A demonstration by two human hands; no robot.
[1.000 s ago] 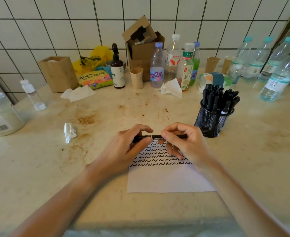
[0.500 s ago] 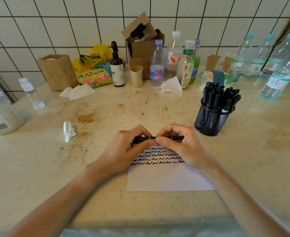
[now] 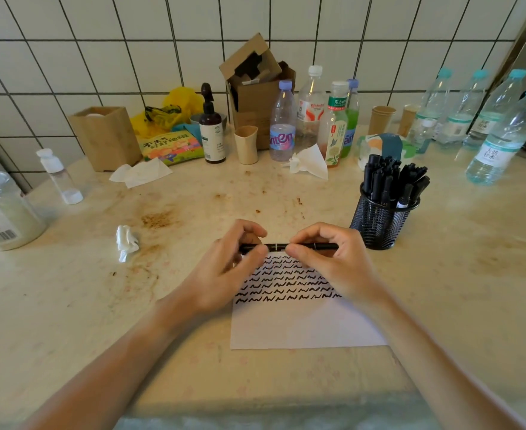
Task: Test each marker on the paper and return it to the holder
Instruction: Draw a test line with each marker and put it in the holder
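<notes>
The paper (image 3: 302, 324) lies nearest, its far half covered with squiggles. Above it the left hand (image 3: 224, 271) and the right hand (image 3: 333, 262) both pinch one black marker (image 3: 278, 246) held level. It seems capped, so the next move is probably to drop it into the mesh holder (image 3: 379, 225) just beside the right hand.

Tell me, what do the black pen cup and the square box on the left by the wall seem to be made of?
The pen cup looks like black wire mesh, probably painted metal: its wall is a fine grid with a solid rim. The square box looks like pale wood, perhaps bamboo, with a matt finish: flat tan panels with thick edges at the top. The grain is too faint to be sure.
</notes>
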